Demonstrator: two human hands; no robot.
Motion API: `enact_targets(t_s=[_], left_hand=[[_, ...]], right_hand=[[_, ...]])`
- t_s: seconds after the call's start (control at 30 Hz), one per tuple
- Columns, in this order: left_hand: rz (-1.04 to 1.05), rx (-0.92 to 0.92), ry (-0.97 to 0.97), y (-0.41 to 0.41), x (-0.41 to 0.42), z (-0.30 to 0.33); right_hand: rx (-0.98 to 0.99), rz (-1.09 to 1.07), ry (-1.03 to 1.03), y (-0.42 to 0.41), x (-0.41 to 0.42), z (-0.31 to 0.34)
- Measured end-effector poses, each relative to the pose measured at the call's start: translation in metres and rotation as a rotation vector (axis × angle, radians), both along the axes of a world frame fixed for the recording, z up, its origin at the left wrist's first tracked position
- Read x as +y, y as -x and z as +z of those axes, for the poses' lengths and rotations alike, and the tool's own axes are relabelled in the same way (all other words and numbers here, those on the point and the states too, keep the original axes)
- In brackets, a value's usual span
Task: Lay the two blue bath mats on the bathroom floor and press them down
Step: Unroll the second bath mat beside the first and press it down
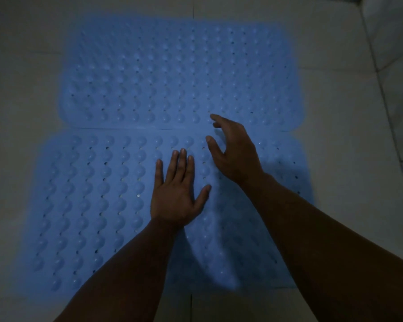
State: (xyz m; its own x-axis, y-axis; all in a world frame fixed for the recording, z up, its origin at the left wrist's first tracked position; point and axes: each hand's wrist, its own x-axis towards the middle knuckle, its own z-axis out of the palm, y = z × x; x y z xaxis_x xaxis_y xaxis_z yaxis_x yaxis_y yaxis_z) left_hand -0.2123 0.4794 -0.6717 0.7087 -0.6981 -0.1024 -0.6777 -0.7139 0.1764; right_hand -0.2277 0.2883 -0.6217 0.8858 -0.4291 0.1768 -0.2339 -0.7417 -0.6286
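Two mats lie flat on the floor [21, 94], long edges touching across mid-frame: the far mat [179, 73] above, the near mat [91, 205] below. Both hands sit at the centre, left hand [178, 194] on the near mat, right hand [235, 149] over the seam.

Single head-worn view is looking steeply down, close, onto the tiled floor [21, 159] just ahead; no second view is sharing the scene.
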Motion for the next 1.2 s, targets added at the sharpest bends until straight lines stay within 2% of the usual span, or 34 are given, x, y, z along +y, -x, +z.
enact_targets(t_s=[0.13, 0.27, 0.37, 0.43, 0.63, 0.77, 0.93, 1.2], left_hand=[[0.015, 0.072, 0.005, 0.002, 0.002, 0.0], [0.009, 0.222, 0.0, -0.02, -0.004, 0.029], [0.062, 0.161, 0.073, -0.057, 0.006, 0.066], [0.14, 0.104, 0.182, -0.077, 0.023, 0.077], [0.171, -0.051, 0.092, -0.095, 0.089, 0.071], [0.21, -0.073, 0.072, -0.097, 0.121, 0.06], [0.203, -0.065, 0.077, -0.1, 0.137, 0.049], [0.218, -0.065, 0.104, -0.112, 0.148, 0.025]], right_hand=[[0.088, 0.004, -0.011, 0.013, 0.003, 0.001], [0.423, 0.029, -0.103, -0.002, -0.002, 0.038], [0.67, 0.104, -0.115, -0.028, 0.007, 0.072], [0.752, 0.149, -0.084, -0.042, 0.024, 0.083], [0.535, 0.127, -0.033, -0.042, 0.124, 0.04], [0.536, 0.163, 0.163, -0.02, 0.185, -0.012], [0.428, 0.113, 0.329, -0.008, 0.2, -0.038], [0.384, 0.084, 0.333, -0.012, 0.202, -0.042]])
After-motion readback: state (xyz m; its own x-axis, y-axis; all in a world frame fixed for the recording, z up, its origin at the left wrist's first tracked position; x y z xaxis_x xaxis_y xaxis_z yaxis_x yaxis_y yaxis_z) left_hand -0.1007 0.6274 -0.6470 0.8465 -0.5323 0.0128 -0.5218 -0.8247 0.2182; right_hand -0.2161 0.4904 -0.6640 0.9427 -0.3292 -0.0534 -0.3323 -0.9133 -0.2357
